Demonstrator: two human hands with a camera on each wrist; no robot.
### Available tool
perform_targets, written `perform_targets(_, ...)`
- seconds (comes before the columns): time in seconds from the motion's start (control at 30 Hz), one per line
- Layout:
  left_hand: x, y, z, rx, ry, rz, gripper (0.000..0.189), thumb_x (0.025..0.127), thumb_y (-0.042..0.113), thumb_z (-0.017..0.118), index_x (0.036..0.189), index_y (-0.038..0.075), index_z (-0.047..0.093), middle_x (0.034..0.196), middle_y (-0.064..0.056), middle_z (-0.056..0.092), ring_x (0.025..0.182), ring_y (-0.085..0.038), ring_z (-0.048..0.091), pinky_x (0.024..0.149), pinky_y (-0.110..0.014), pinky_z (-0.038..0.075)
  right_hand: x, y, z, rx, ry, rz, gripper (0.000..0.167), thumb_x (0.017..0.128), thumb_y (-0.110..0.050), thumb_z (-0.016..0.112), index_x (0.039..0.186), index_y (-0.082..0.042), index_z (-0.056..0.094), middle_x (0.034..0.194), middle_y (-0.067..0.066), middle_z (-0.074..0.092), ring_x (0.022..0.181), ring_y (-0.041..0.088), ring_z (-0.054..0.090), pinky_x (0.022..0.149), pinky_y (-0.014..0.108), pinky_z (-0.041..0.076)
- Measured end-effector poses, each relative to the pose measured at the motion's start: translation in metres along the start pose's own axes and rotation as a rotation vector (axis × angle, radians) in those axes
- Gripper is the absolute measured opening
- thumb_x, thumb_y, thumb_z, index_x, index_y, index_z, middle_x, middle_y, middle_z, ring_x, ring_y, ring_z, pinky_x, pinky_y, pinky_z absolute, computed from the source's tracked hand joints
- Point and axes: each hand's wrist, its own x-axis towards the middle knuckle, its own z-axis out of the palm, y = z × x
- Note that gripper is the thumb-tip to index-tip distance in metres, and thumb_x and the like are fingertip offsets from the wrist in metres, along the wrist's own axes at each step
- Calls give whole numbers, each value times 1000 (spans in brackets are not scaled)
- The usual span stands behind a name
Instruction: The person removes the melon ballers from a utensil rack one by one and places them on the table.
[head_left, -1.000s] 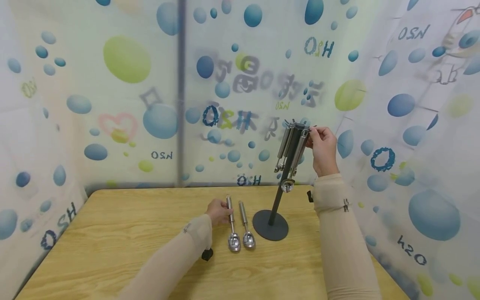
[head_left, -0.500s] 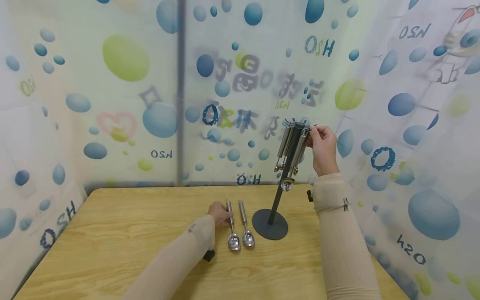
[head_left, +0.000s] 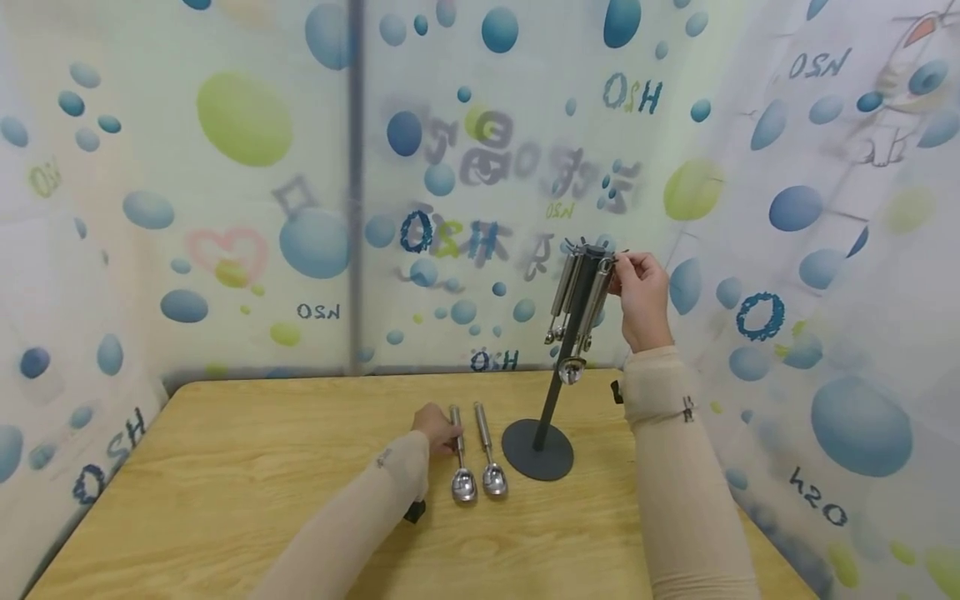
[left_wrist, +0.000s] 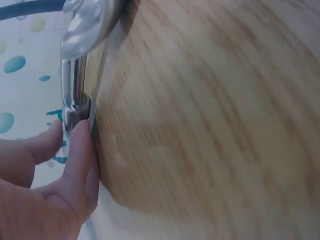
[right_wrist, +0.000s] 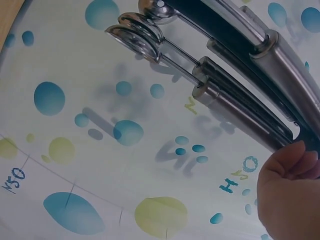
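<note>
Moved since the earlier frame: far end of left scoop (head_left: 463,483), drawn nearer and now about level with far end of right scoop (head_left: 484,435). No clear shift found at right scoop or stand (head_left: 551,460).

Both scoops located on table (head_left: 262,475), left of stand's base, side by side and apart, bowls toward near side, handles toward far side. Left hand (head_left: 435,427): narrow, pinching left scoop by its handle from the left. Full contact of handle with table not confirmable from left wrist view. Right hand (head_left: 643,300): raised to top of stand on its right side, fingers at upper ends of hanging tools (right_wrist: 235,113). Exact hold there partly hidden; cannot tell whether gripping a handle end or merely steadying stand.

Judged step in hand: squaring left scoop beside right scoop. For sound work, pinch lightly, slide along table without lifting the bowl, and match both far ends. Preserve the gap, to avoid metal knocking metal. Let handle settle flat before opening fingers, as a round handle may roll. Above, avoid any sideways pull, likely to rock stand or swing hanging tools together.
</note>
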Motion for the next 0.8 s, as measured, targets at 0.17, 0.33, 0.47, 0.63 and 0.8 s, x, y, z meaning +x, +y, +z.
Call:
perform_targets(0.17, 3, 0, -9, -17, -38, -7, 17, 91, 10, 76, 94, -4, 68, 81, -12, 70, 66, -18, 69, 58, -29, 60, 1, 0, 0, -5, -2, 0, 10, 105, -19, 58, 99, -12, 60, 86, 3, 52, 76, 13, 52, 70, 21, 52)
perform_targets(0.33, 3, 10, -18, 70, -20, 66, 25, 95, 19, 73, 109, -1, 69, 96, -11, 67, 73, -19, 64, 61, -30, 56, 0, 0, -1, 11, -1, -4, 9, 105, -18, 58, 99, -12, 61, 87, 4, 52, 76, 14, 51, 70, 21, 52)
perform_targets(0.47, -5, 31, -20, 60, -34, 166, 31, 97, 19, 70, 119, -2, 65, 109, -14, 68, 88, -26, 68, 71, -34, 59, 0, 0, -2, 19, 0, -6, 10, 104, -19, 59, 99, -12, 61, 87, 4, 52, 76, 14, 51, 69, 21, 51)
perform_targets(0.63, -21, 62, -19, -23, -82, 333, 33, 101, 18, 65, 126, -4, 62, 116, -18, 66, 100, -34, 69, 79, -39, 61, 1, 0, -1, 19, -3, -7, 11, 104, -20, 59, 100, -10, 60, 85, 3, 51, 76, 15, 51, 71, 21, 51)
perform_targets(0.8, -38, 94, -16, 36, -79, 518, 28, 101, 22, 65, 122, 3, 66, 112, -9, 68, 101, -24, 66, 86, -38, 57, 0, -1, -1, 20, -1, -8, 12, 104, -20, 59, 100, -9, 60, 84, 3, 50, 76, 14, 51, 71, 22, 51)
